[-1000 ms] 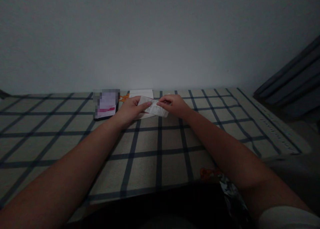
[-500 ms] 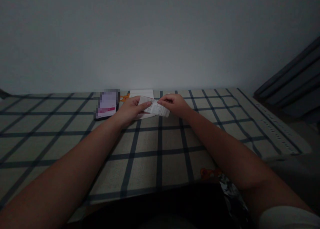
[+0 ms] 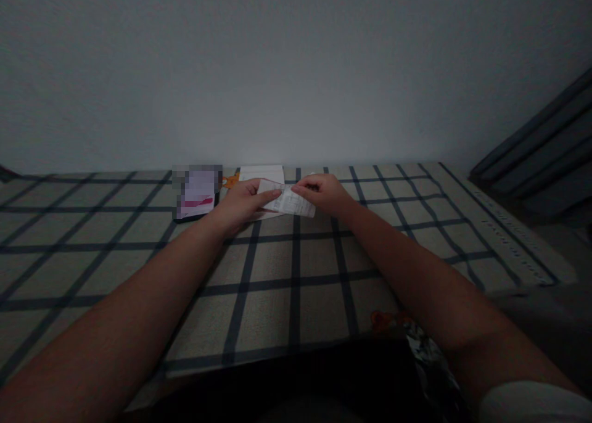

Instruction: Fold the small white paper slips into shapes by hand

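Between my two hands is a small white slip of printed paper (image 3: pixel 293 205), held just above the table. My left hand (image 3: pixel 243 202) grips its left end, thumb on top and fingers underneath. The fingertips of my right hand (image 3: pixel 319 190) pinch its upper edge near the middle, and the slip's right end hangs free below them. Under and behind the slip lies a white sheet or pad (image 3: pixel 261 173), partly covered by my left hand. The print is too small to read.
A checked cloth (image 3: pixel 272 262) covers the table up to the grey wall (image 3: pixel 296 71). Left of my hands rests a phone (image 3: pixel 200 192), partly blurred out. An orange shape (image 3: pixel 230 180) shows beside the white sheet. Dark folded fabric (image 3: pixel 546 145) hangs at the far right.
The slip has tilted slightly and its right end has shifted a little to the right. Both hands keep nearly the same place and grip.
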Motion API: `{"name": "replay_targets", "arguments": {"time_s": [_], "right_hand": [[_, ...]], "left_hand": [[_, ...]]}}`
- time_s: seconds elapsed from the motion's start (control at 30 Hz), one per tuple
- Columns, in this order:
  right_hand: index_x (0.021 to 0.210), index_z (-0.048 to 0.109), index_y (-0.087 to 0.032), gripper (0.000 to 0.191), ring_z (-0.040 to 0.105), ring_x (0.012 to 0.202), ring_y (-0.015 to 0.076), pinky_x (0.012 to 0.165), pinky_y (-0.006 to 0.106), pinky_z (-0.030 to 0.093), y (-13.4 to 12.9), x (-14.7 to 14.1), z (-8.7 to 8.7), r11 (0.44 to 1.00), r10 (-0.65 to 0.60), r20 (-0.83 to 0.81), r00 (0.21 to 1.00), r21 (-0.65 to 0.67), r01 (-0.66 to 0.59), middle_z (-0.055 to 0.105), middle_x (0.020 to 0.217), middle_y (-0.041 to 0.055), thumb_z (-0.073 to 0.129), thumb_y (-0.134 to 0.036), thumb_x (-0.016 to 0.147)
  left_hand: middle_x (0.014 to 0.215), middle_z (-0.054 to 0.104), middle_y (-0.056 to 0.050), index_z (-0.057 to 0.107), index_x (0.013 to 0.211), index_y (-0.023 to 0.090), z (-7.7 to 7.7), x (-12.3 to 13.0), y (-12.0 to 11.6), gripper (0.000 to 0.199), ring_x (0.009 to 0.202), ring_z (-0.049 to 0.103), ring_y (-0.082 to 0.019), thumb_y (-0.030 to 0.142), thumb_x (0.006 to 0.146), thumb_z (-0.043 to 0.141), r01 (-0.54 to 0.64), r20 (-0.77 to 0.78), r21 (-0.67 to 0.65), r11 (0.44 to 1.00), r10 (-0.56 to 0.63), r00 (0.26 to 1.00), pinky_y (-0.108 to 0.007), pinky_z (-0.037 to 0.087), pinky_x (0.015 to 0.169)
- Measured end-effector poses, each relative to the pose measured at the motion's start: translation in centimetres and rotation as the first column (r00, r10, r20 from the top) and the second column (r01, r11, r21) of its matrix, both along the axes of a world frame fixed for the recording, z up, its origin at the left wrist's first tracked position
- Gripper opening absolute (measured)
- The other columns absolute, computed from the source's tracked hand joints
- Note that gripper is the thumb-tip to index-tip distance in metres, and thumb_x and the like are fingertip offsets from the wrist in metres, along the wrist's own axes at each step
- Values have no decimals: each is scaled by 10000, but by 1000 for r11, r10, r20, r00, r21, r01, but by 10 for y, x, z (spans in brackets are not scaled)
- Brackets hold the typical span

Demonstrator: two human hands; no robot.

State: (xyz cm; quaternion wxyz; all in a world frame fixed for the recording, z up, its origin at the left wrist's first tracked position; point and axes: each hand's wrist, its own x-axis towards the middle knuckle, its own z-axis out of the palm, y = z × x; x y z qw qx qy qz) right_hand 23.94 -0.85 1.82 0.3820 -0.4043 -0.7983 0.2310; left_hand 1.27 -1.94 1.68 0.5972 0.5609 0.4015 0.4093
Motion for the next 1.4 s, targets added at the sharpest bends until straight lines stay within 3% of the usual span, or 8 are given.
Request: {"name": "replay_targets", "arguments": {"time_s": [0.33, 0.6, 0.77, 0.9, 1.07, 1.23, 1.4], "right_hand": [[855, 770, -141, 339, 584, 729, 149, 658, 274, 410, 0, -3, -1, 998, 56, -26, 998, -19, -56, 722, 790, 49, 643, -452, 895], [868, 724, -130, 453, 524, 678, 138, 616, 276, 380, 6, 3, -3, 989, 38, -102, 994, -135, -52, 638, 744, 29, 656, -578, 859], [773, 666, -147, 418, 473, 642, 127, 599, 273, 352, 5, 3, 0, 985, -13, -116, 993, -175, -8, 570, 673, 1, 670, -562, 821], [771, 651, -150, 375, 473, 657, 129, 603, 274, 340, 2, 1, 2, 976, -19, -110, 994, -219, -6, 573, 692, 3, 678, -524, 784], [818, 663, -145, 328, 491, 675, 133, 600, 267, 334, 2, -1, 0, 965, -2, -108, 994, -260, -27, 576, 724, 6, 672, -468, 761], [818, 667, -146, 306, 454, 629, 113, 579, 257, 301, -3, -4, 2, 975, 51, -50, 997, -212, -61, 537, 676, -25, 669, -449, 772], [823, 684, -146, 273, 450, 630, 109, 585, 262, 306, -5, -6, 1, 979, 75, -25, 997, -187, -78, 568, 701, -18, 672, -417, 794]], "left_hand": [[787, 724, -51, 785, 903, 178, 6, -1, -4, 353, 650, 622, -159, 460, 714, 881, -68, -146, 78, 995, 79, 986, -249, 461, 544], [820, 751, -73, 762, 836, 143, 10, -2, -1, 328, 699, 635, -177, 419, 687, 859, -168, -84, 221, 961, 191, 978, -285, 488, 649], [654, 659, -11, 702, 743, 163, 12, -2, 0, 249, 583, 564, -146, 373, 663, 808, -234, -164, 188, 954, 265, 950, -252, 411, 535], [549, 562, 25, 628, 666, 178, 12, -4, 1, 193, 460, 457, -109, 325, 634, 748, -137, -187, 63, 989, 146, 972, -227, 293, 442], [624, 620, 5, 650, 707, 171, 9, -7, 1, 162, 525, 558, -129, 253, 600, 739, 23, -130, -60, 998, -30, 991, -228, 391, 490], [655, 650, -7, 693, 723, 177, 9, -6, -2, 128, 560, 597, -141, 280, 651, 714, 106, -176, 2, 994, -104, 979, -238, 433, 518], [775, 751, -80, 794, 866, 165, 12, -6, -4, 270, 620, 655, -177, 401, 739, 757, 165, -402, 82, 983, -119, 908, -266, 475, 548]]}}
